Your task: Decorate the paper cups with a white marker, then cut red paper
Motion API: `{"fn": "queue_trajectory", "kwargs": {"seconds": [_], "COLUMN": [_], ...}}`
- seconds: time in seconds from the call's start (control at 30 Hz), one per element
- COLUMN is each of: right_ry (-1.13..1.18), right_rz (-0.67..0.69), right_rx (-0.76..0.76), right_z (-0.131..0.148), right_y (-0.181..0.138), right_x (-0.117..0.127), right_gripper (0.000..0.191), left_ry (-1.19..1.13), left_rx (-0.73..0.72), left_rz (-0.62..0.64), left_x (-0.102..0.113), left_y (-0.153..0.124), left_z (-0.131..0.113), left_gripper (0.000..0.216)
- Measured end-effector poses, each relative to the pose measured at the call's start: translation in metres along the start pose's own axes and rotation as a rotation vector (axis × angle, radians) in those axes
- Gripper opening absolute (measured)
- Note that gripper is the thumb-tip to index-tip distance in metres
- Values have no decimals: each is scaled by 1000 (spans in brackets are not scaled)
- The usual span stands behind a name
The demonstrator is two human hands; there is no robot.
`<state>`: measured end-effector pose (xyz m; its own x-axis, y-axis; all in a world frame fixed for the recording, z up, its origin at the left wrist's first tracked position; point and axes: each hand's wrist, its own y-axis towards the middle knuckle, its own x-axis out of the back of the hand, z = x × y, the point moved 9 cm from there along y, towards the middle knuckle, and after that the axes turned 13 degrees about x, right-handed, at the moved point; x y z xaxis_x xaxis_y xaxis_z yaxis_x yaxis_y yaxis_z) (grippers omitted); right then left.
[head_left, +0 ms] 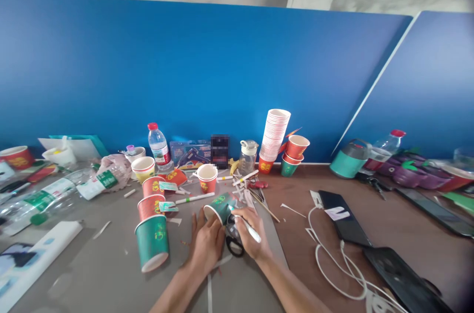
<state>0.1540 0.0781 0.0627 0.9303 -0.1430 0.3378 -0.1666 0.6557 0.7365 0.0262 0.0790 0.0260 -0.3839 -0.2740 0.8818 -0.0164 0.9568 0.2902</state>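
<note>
A green paper cup (222, 206) lies tilted on its side on the grey table, its white mouth facing me. My left hand (207, 241) is closed on the cup's mouth edge, with some fingertips hidden by it. In my right hand (251, 235) a white marker (252, 232) is pinched, its bluish tip at the cup's right side; whether it touches cannot be made out. Scissors (235, 247) with black handles lie between my hands, partly covered. To the left, two red paper cups (151, 207) and another green paper cup (152, 245) form a row.
Behind stand a white-mouthed red cup (207, 179), a glass jar (248, 156) and a tall cup stack (274, 135). Bottles (160, 147) and paper scraps clutter the left. Phones (344, 218) and a white cable (317, 254) lie right. A blue partition (222, 66) closes the back.
</note>
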Motion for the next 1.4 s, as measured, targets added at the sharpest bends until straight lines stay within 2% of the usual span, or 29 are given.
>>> {"fn": "queue_trajectory", "kwargs": {"seconds": [0.17,0.3,0.47,0.6,0.77,0.9,1.07,1.23,1.4], "right_ry": [-26,-145,-116,-168,-151,-202,-153,-202,-86], "right_rz": [108,50,140,67,126,59,167,50,187], "right_rx": [147,106,214,147,199,144,250,119,187], "right_z": [17,15,27,21,23,18,31,16,25], "right_y": [4,6,6,7,6,6,6,7,4], "right_x": [-10,-2,-11,-2,-8,-1,-13,1,-14], "right_gripper": [20,20,19,20,20,21,21,21,23], "left_ry": [14,-9,1,-6,-7,-9,5,-6,-8], "left_rx": [20,10,27,24,22,-10,9,0,17], "left_rz": [17,29,64,48,39,23,38,47,41], "left_x": [-2,-1,-2,-1,0,2,2,1,4], "left_y": [0,0,1,1,0,-1,-1,-1,-1], "left_z": [2,0,0,0,0,-3,-3,-3,-3], "left_gripper": [34,34,34,37,37,38,36,35,37]}}
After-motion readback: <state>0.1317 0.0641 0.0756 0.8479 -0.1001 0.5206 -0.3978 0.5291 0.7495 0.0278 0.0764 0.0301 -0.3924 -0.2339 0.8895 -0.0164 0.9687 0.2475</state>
